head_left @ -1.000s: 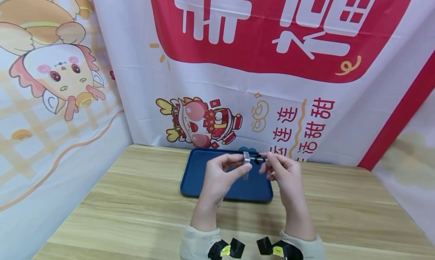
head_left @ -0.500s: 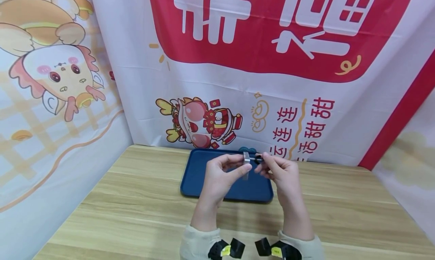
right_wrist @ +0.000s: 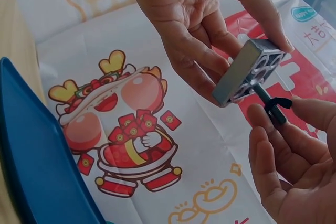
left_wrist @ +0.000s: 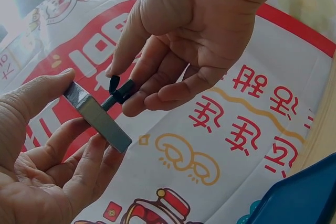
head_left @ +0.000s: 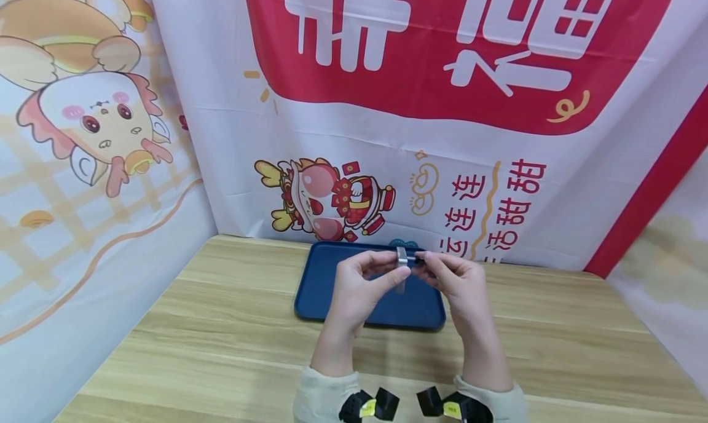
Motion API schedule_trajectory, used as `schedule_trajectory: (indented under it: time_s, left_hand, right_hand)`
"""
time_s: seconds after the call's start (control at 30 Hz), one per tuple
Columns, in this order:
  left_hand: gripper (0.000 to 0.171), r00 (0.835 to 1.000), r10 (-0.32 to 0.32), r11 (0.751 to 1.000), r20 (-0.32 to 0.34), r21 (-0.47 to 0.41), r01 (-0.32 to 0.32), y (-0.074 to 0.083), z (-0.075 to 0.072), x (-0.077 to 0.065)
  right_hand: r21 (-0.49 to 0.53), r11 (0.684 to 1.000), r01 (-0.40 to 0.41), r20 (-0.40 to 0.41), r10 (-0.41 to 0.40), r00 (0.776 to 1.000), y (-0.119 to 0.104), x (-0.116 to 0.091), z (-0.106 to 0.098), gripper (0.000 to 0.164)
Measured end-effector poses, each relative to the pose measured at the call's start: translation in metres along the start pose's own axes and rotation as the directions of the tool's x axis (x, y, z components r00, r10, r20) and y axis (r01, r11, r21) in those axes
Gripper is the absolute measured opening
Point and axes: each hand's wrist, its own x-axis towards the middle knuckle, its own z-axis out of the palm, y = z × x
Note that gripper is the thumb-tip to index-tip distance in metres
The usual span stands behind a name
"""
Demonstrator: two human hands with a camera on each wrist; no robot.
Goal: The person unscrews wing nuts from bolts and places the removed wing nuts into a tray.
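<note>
Well, the fingers of my left hand (head_left: 356,288) pinch a metal block (right_wrist: 244,72), thumb on one edge and fingertips on the opposite one. A dark bolt (left_wrist: 108,103) sticks out of its hollowed face, pointing toward three o'clock as I look down. Around that bolt, apart from the block, sits a black wing nut (right_wrist: 282,103), and my right hand (head_left: 466,288) grasps it between thumb and fingers, coming in from about four o'clock. I hold all of it raised above a blue tray (head_left: 318,291), which lies on the wooden tabletop (head_left: 221,324) at twelve o'clock from me. Behind the tray hangs a white printed cloth (head_left: 232,134), with a cartoon figure (head_left: 319,178) at eleven o'clock from my hands.
</note>
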Motion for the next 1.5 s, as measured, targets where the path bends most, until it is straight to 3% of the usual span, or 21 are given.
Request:
schedule_trajectory:
  time_s: [0.23,0.47,1.0,1.27,1.5]
  left_hand:
    - [0.033,1.0,0.006,1.0,0.004,0.003,-0.006,0.0,0.0,0.0]
    - [0.033,1.0,-0.005,1.0,0.005,-0.001,0.005,0.0,0.0,0.0]
    - [0.033,1.0,0.006,1.0,0.003,-0.013,-0.006,-0.001,0.0,0.0]
    - [0.032,1.0,0.006,1.0,0.005,-0.019,-0.006,0.0,0.002,0.0]
    - [0.032,1.0,0.0,1.0,0.005,-0.017,0.0,0.0,0.003,0.0]
  right_hand:
    - [-0.008,0.999,0.04,0.092,-0.039,0.995,0.001,0.0,-0.008,0.014]
    - [-0.13,0.98,0.15,0.143,-0.131,0.981,0.003,0.001,-0.012,0.036]
    - [-0.249,0.889,0.385,0.151,-0.357,0.922,0.008,0.002,-0.007,0.024]
    - [-0.289,0.858,0.425,0.144,-0.401,0.905,0.009,0.002,-0.005,0.016]
    - [-0.272,0.859,0.433,0.164,-0.402,0.901,0.008,0.002,-0.005,0.015]
